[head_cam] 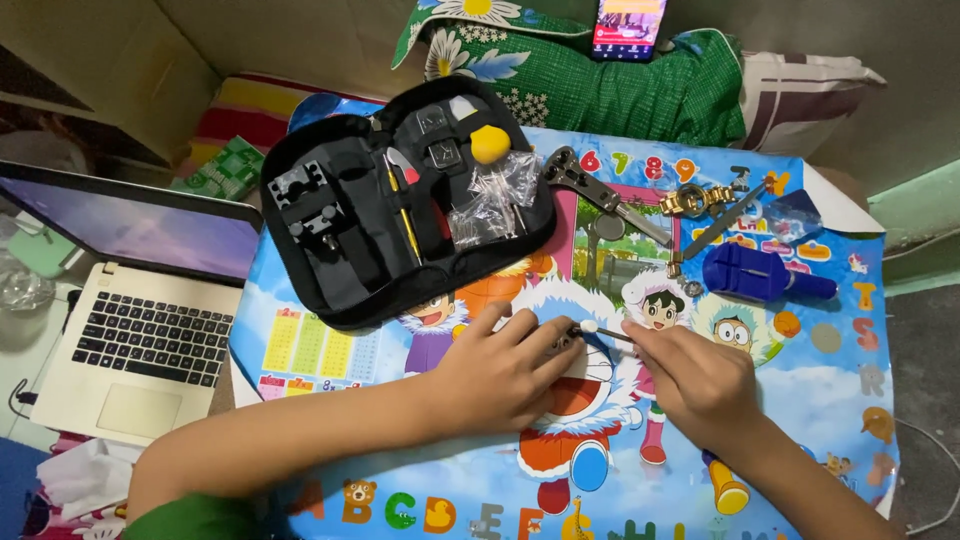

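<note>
Cotton swab meets small part on cartoon mat

The right hand [695,385] pinches a cotton swab [600,331], its tip touching a small dark part [566,340] gripped by the left hand [500,372], below an open tool case [400,200].

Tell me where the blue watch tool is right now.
In the head view, the blue watch tool lies on the cartoon mat, up and to the right of the right hand, just below the gold watch band.

Low in the middle of the frame, the left hand [500,375] pinches a small dark part [565,338] on the cartoon mat [830,400]. The right hand [695,375] touches a cotton swab [600,330] to it. An open black tool case [340,260] lies upper centre, a laptop [140,340] at left.
</note>
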